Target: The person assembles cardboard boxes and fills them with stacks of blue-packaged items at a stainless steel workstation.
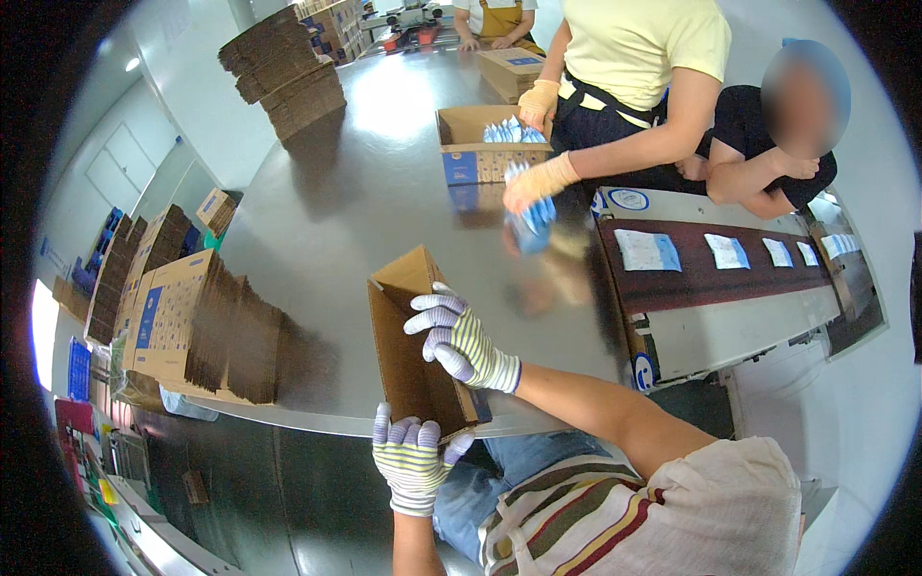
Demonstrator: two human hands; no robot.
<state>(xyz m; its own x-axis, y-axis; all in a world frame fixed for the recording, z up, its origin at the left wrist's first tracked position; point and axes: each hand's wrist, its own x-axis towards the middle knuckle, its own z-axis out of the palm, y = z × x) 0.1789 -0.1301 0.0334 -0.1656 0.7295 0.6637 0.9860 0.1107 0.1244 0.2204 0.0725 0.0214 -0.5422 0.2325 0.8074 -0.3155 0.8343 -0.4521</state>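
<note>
An open cardboard box (392,338) stands in front of me at the near edge of the steel table, its plain brown inside facing up. My left hand (415,463), in a striped knit glove, is closed over the near end of the box. Over the right wall of the box bend the fingers of my right hand (459,338), gloved the same way; its thumb lies along that side. The outer faces of the box are mostly hidden from me.
Stacks of flattened cartons (187,331) stand on the left, with more flattened cartons (283,77) at the back. Across the table (336,192), a co-worker in yellow gloves holds blue-white packets (530,216) beside a printed carton (461,167). A belt conveyor (691,288) carries several packets.
</note>
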